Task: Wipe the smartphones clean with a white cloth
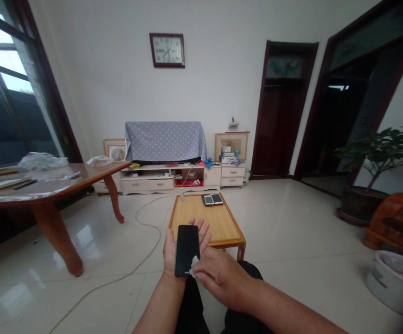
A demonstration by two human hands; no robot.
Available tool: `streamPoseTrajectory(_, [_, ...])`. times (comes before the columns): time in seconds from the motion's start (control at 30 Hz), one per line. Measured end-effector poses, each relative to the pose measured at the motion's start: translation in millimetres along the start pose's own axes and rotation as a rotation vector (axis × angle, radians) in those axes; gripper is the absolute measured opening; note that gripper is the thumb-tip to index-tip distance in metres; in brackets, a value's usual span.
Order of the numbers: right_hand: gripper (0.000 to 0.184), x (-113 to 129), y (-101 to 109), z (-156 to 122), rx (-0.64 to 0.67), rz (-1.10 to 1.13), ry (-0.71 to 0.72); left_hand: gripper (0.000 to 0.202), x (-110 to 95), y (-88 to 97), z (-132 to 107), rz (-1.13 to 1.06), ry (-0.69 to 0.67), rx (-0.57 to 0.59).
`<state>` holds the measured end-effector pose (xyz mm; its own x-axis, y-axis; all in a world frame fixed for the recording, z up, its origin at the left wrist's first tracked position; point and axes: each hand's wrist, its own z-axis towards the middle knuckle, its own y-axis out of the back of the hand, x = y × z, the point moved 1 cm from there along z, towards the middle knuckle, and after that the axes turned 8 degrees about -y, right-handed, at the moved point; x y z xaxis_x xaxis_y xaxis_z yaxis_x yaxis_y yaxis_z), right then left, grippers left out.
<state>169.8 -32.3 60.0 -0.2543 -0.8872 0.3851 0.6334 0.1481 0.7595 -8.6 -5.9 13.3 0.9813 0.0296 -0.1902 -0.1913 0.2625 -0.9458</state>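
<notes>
While my left hand [172, 254] cradles a black smartphone [187, 246] with its screen turned up to me, my right hand [223, 283] reaches across and presses a crumpled white tissue [195, 266] to the phone's lower right corner; wiping the glass is the step in hand. My left fingers [201, 229] are spread behind the phone, their tips showing past its top edge; the phone lies along that palm, above my lap and my black trousers [190, 311]. My right fingers [211, 271] are pressed together over the tissue, pinching it to the glass (my thumb is hidden, so I cannot tell how it bears on the tissue); most of the dark screen lies uncovered above that corner.

Beyond my hands, a low wooden table [204, 225] stands just ahead of my fingertips; 2 more phones [212, 199] lie side by side at its far edge, with a small clear bottle [182, 195] at the far left corner. A pale cable [149, 232] curves across the tiled floor [291, 222]; a larger wooden table [48, 188] stands to the left, and a potted plant [378, 157] to the right.
</notes>
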Motion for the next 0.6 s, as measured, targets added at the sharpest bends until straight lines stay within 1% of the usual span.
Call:
streamPoseTrajectory(0.1, [0.016,8,-4,4,0.006,-0.048,0.088,0.082,2,2.2,0,0.003,-0.005,-0.022])
streamPoseTrajectory(0.17, [0.017,9,-2,3,0.016,-0.064,0.120,0.083,0,3.6,-1,-0.002,-0.018,-0.034])
streamPoseTrajectory(0.3, [0.020,7,2,-3,0.038,-0.092,0.111,0.086,-5,3.7,-4,-0.003,-0.047,-0.035])
streamPoseTrajectory(0.4, [0.019,9,-1,-3,0.063,-0.110,0.117,0.083,0,1.5,-3,0.013,-0.039,-0.023])
streamPoseTrajectory(0.5, [0.018,12,-4,0,0.055,-0.121,0.133,0.081,6,0.5,-2,0.027,-0.007,0.003])
streamPoseTrajectory(0.6, [0.019,12,-1,-1,0.058,-0.119,0.148,0.083,2,2.8,-2,0.017,-0.008,0.043])
